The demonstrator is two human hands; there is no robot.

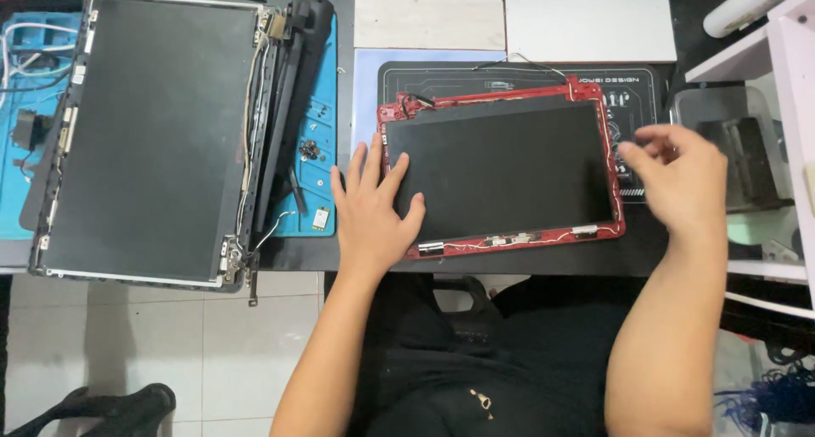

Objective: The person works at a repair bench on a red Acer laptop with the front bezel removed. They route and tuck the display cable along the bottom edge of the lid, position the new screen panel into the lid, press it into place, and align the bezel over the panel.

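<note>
Where the dark tabletop carries two stripped laptop lids, the larger, a grey-framed screen panel with loose cables down its right edge, lies at left on a blue mat. Smaller item: red-framed screen panel, glass dark and matte, hinges and thin wires exposed along its lower edge, lying flat and slightly tilted on a black work mat. Left hand rests flat, fingers spread, on the panel's left edge; right hand hovers just beside the right edge, fingers loosely curled, holding nothing.

A dark workbench carries 2 mats, 2 opened laptop lids and 2 white slabs.
</note>
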